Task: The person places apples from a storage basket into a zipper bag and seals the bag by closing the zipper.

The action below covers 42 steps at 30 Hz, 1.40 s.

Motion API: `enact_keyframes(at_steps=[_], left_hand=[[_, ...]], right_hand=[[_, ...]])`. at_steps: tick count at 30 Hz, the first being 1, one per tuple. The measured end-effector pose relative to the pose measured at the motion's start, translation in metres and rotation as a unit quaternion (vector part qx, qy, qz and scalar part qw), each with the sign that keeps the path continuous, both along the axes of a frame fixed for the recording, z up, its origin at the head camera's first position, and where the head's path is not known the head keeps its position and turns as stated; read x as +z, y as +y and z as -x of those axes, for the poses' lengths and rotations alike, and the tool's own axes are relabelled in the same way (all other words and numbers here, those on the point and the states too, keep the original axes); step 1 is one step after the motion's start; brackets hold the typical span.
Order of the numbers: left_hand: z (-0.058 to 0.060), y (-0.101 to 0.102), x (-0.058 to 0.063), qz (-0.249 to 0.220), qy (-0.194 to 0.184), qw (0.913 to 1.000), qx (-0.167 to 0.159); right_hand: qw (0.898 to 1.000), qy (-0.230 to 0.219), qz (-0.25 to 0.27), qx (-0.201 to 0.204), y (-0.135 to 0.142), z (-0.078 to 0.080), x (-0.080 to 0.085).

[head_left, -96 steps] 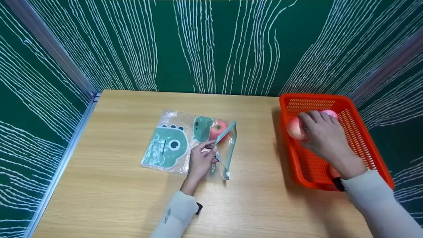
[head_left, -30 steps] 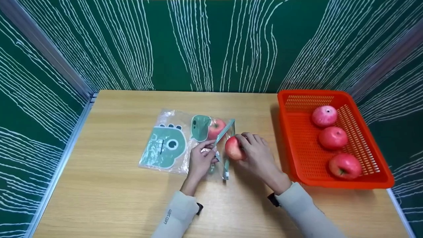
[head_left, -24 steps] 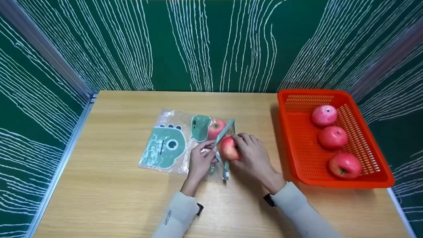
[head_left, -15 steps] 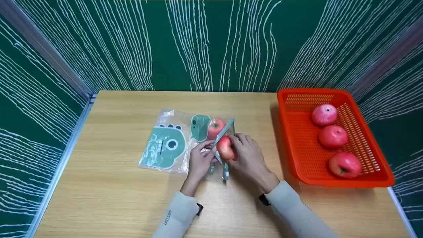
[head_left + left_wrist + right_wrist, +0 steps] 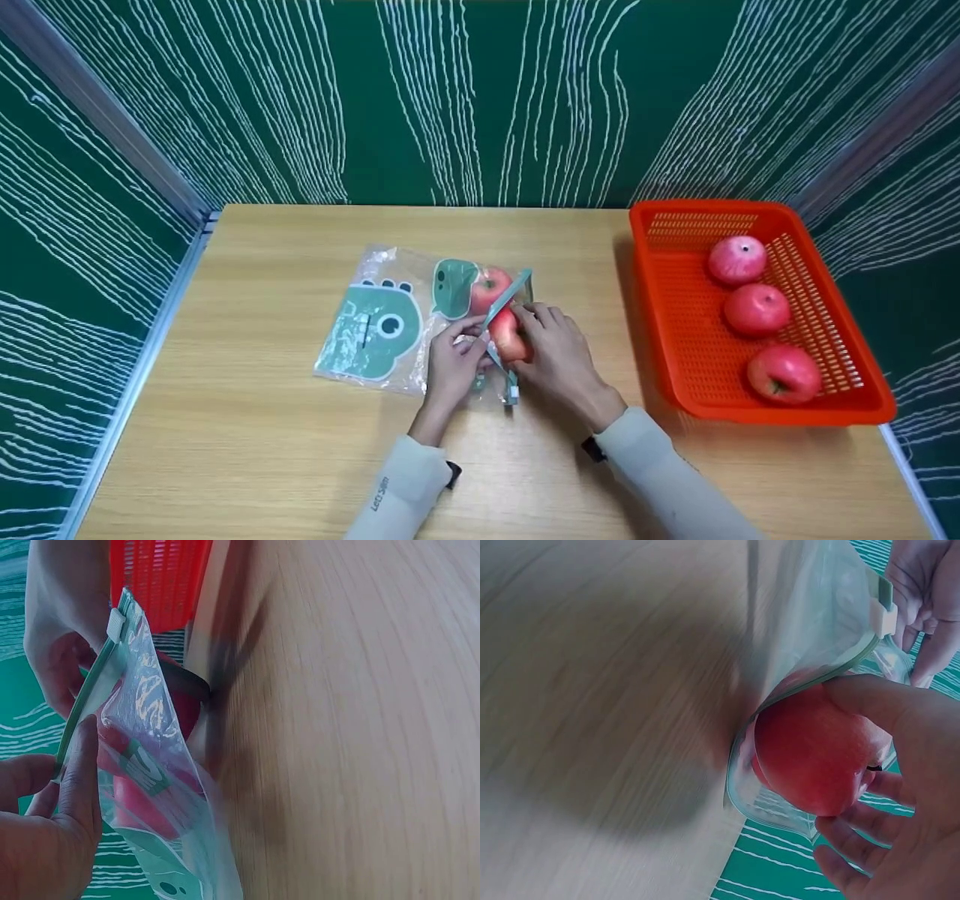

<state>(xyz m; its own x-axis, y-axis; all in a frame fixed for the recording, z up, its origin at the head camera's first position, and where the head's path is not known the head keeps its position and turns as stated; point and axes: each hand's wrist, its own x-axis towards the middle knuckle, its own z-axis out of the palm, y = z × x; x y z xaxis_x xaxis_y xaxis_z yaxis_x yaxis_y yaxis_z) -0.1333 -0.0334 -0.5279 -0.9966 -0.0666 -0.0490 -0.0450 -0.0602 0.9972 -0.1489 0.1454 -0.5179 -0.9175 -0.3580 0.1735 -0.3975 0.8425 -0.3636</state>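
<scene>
A clear zip bag (image 5: 420, 345) with green dinosaur prints lies flat on the table, its green-edged mouth facing right. My left hand (image 5: 454, 364) pinches the upper edge of that mouth between thumb and fingers, lifting it. One apple (image 5: 489, 289) is inside the bag near the mouth. My right hand (image 5: 559, 352) grips a second apple (image 5: 817, 750) from its right side, thumb on one side and fingers on the other. In the right wrist view this apple sits partly within the bag's opening. A white slider (image 5: 883, 617) shows at one end of the zip.
An orange plastic basket (image 5: 675, 375) stands at the right of the wooden table (image 5: 247, 442), with three apples (image 5: 784, 373) in a row inside. Green walls (image 5: 555, 97) with white wavy lines enclose the back and sides.
My right hand has carried an apple from the basket leftward to the bag's mouth and, in the last second, moved it into the opening. My left hand keeps its pinch on the bag.
</scene>
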Motion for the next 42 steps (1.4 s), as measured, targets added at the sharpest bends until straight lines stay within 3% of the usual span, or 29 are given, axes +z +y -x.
enact_keyframes(at_steps=[11,25,37,42], left_hand=[[0.001,0.0,0.0,-0.019,0.003,0.9998,0.003],[0.0,-0.001,0.002,0.002,0.007,1.0,0.006],[-0.001,-0.005,0.001,-0.013,0.015,0.9997,0.014],[0.0,-0.005,-0.001,-0.022,0.03,0.9992,0.015]], right_hand=[[0.998,0.036,0.02,0.037,-0.003,0.006,-0.006],[0.999,-0.018,0.0,0.048,-0.012,0.011,-0.001],[0.991,-0.004,0.086,0.1,-0.01,0.013,-0.007],[0.991,0.005,0.084,0.1,-0.005,0.01,-0.005]])
